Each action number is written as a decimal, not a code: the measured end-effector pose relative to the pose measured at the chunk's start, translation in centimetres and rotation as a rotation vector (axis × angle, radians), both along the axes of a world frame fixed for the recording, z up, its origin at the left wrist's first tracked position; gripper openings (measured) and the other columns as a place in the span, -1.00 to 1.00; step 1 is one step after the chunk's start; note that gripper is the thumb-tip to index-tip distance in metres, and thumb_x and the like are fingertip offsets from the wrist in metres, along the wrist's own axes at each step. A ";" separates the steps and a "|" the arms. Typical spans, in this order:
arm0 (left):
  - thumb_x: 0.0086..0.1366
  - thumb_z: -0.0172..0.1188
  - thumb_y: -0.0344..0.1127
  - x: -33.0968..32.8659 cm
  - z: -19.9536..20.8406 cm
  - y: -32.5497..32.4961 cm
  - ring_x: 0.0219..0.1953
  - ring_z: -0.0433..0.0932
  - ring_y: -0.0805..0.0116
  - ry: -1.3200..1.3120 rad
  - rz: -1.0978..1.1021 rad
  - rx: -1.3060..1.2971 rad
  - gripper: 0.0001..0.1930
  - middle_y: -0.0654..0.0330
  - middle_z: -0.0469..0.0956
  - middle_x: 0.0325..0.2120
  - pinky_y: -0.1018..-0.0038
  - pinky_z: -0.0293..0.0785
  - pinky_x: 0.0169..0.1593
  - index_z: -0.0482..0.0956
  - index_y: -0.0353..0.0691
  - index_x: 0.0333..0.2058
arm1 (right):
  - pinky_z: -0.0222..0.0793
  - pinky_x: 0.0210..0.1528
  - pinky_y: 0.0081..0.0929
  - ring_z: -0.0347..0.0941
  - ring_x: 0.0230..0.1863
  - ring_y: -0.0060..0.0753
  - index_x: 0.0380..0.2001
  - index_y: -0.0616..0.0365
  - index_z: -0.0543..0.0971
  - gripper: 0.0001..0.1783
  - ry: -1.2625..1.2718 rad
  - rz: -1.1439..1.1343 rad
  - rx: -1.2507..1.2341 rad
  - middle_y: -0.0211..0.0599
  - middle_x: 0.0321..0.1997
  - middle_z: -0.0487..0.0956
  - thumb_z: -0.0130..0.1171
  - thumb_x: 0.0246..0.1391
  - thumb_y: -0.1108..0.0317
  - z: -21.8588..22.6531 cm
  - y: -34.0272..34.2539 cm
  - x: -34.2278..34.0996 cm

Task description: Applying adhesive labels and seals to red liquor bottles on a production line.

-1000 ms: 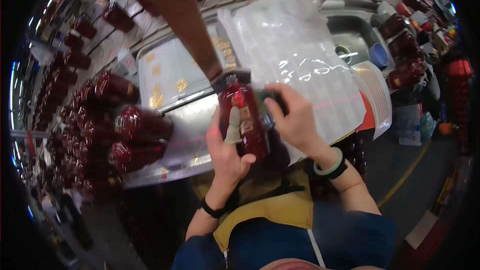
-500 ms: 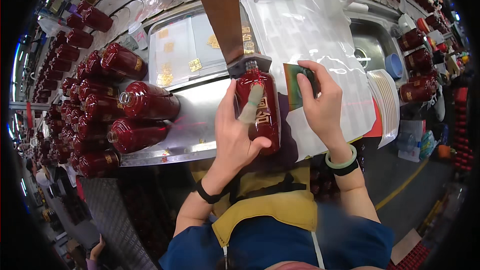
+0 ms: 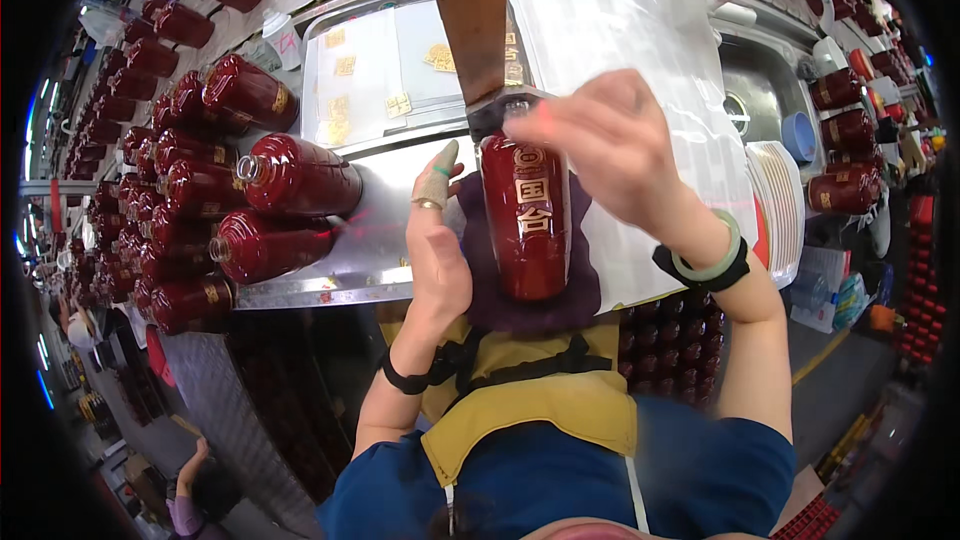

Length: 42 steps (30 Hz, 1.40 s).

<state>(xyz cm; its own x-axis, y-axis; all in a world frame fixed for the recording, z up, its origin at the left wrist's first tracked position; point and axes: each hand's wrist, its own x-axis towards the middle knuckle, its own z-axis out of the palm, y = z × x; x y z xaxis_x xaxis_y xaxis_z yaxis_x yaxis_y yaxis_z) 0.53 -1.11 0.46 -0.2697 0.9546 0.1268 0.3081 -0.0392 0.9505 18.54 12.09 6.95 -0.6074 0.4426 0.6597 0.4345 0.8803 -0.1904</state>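
Observation:
A dark red glass bottle (image 3: 527, 255) with gold raised lettering lies on a purple cloth (image 3: 585, 280), its neck toward a dark holder (image 3: 490, 112) at the foot of a brown post. My right hand (image 3: 625, 155) is over the bottle's neck and shoulder, fingers drawn together and smeared by motion. Whatever they pinch, if anything, cannot be made out. Left of the bottle, my left hand (image 3: 440, 250) is open and apart from it, with a pale finger cot (image 3: 435, 180) on one finger.
Several more red bottles (image 3: 300, 175) lie at the left. A tray (image 3: 410, 10) with gold character pieces (image 3: 440, 57) stands behind. White sheeting (image 3: 620, 40) spreads to the right, beside a sink (image 3: 760, 70) with a blue cup (image 3: 797, 135) and a stack of pale curved strips (image 3: 775, 185).
My right hand has moved left from the green square card to the bottle's neck. My left hand has let go of the bottle and shifted left. The green card no longer shows.

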 end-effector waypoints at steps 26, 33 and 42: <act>0.26 -0.14 0.62 3.4 -1.7 -4.3 0.27 0.32 -0.35 0.541 -0.090 0.249 0.10 -0.34 0.20 0.35 -0.04 0.33 0.27 0.39 -0.39 0.33 | 0.44 -0.21 -0.23 0.53 -0.24 -0.07 0.04 0.25 0.53 -0.70 0.452 -0.198 -0.690 -0.08 -0.17 0.51 0.19 0.24 0.53 -4.2 -7.7 0.1; 0.22 0.03 0.53 3.2 -1.8 -4.3 0.24 0.35 -0.35 0.628 -0.102 0.263 0.06 -0.38 0.19 0.35 -0.05 0.37 0.25 0.38 -0.38 0.33 | 0.43 -0.19 -0.22 0.52 -0.23 -0.03 0.00 0.24 0.55 -0.75 0.425 -0.336 -0.621 -0.07 -0.18 0.51 0.17 0.26 0.49 -5.1 -7.8 0.8; 0.19 0.15 0.48 2.2 -0.2 -2.9 0.25 0.33 -0.39 0.620 -0.128 0.275 -0.01 -0.39 0.12 0.37 -0.06 0.36 0.25 0.38 -0.18 0.38 | 0.45 -0.14 -0.24 0.55 -0.19 -0.03 -0.04 0.27 0.57 -0.78 0.468 -0.447 -0.587 -0.06 -0.19 0.55 0.17 0.27 0.50 -4.9 -7.3 1.6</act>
<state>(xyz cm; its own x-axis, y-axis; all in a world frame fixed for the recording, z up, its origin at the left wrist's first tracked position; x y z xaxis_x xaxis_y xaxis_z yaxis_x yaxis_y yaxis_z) 2.70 -4.06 0.23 0.0434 0.8851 0.4634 0.7687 -0.3259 0.5504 20.19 4.83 2.01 -0.0198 0.9212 0.3887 0.4792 0.3499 -0.8050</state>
